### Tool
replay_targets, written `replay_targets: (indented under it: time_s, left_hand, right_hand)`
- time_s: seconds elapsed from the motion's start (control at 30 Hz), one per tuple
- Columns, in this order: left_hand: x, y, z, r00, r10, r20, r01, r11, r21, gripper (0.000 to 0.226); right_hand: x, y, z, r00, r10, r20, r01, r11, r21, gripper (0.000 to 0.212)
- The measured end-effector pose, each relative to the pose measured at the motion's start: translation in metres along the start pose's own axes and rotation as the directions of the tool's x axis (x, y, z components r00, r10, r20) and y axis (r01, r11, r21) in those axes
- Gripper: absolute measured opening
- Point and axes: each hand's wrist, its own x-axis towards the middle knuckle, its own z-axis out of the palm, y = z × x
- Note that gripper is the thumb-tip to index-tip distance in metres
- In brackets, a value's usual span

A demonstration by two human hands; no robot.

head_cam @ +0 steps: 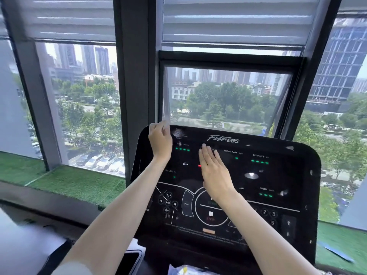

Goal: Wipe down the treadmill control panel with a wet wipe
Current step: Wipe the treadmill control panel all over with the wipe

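Left hand [159, 140] curled at control panel [282, 175] corner, contents unclear, right hand [214, 172] flat on it

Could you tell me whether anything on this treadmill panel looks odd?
Yes: pale blotches dot the control panel, the largest right of centre, like bubbles under film or glare. The left hand pinches a clear strip at its top-left corner; the right hand lies flat, no wipe visible.

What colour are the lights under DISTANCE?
The DISTANCE lights are green, seen in the head view.
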Motion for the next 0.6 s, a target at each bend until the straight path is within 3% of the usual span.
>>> replay_targets:
  time_s: [0.07,0.13,0.17,0.2,0.27,0.3,0.37,0.43,0.47,0.5,0.57,0.6]
  left_hand:
    - [-0.012,0.011,0.005,0.992,0.088,0.088,-0.091,0.995,0.028,0.019]
    - [-0.024,0.013,0.009,0.916,0.279,0.29,-0.292,0.956,0.003,0.024]
    - [-0.022,0.013,0.007,0.895,0.31,0.32,-0.323,0.946,-0.011,0.025]
    - [-0.016,0.01,0.006,0.92,0.268,0.286,-0.276,0.961,-0.013,0.022]
    - [-0.005,0.006,0.007,0.997,0.041,0.061,-0.04,0.999,-0.026,0.02]
    - [-0.007,0.007,0.009,0.999,-0.035,-0.014,0.035,0.999,-0.025,0.022]
    - [-0.02,0.019,0.015,0.992,0.093,0.085,-0.095,0.995,0.014,0.026]
    - [-0.032,0.021,0.019,0.905,0.297,0.306,-0.304,0.952,-0.028,0.027]
    - [-0.029,0.02,0.017,0.879,0.329,0.346,-0.337,0.941,-0.039,0.023]
    - [-0.022,0.018,0.015,0.898,0.298,0.323,-0.303,0.952,-0.036,0.02]
    - [-0.01,0.012,0.012,0.987,0.105,0.12,-0.102,0.994,-0.038,0.019]
    - [-0.01,0.012,0.013,0.999,0.022,0.042,-0.021,0.999,-0.03,0.02]
  right_hand:
    - [-0.001,-0.002,-0.001,1.0,-0.014,-0.01,0.014,1.0,0.008,0.082]
    - [-0.001,-0.001,-0.002,0.999,-0.021,-0.028,0.021,1.0,-0.006,0.079]
    - [-0.001,-0.001,-0.002,0.999,-0.02,-0.034,0.02,1.0,-0.007,0.078]
    - [-0.001,-0.001,-0.001,0.999,-0.018,-0.035,0.018,1.0,-0.002,0.078]
    - [-0.001,-0.001,0.0,1.0,-0.002,-0.022,0.003,1.0,0.013,0.082]
    - [-0.001,-0.002,0.001,1.0,0.006,-0.012,-0.005,1.0,0.015,0.083]
    - [-0.002,-0.003,0.0,1.0,0.006,-0.015,-0.005,1.0,0.011,0.083]
    - [-0.002,-0.001,-0.002,1.0,-0.001,-0.018,0.002,1.0,0.003,0.081]
    - [-0.001,-0.001,-0.002,1.0,0.0,-0.012,0.0,1.0,-0.005,0.081]
    - [-0.001,0.0,-0.002,1.0,0.004,0.0,-0.004,1.0,-0.012,0.082]
    - [-0.001,-0.001,-0.002,1.0,0.014,0.024,-0.014,1.0,-0.008,0.084]
    - [-0.001,-0.002,-0.002,0.999,0.017,0.033,-0.017,1.0,0.0,0.086]
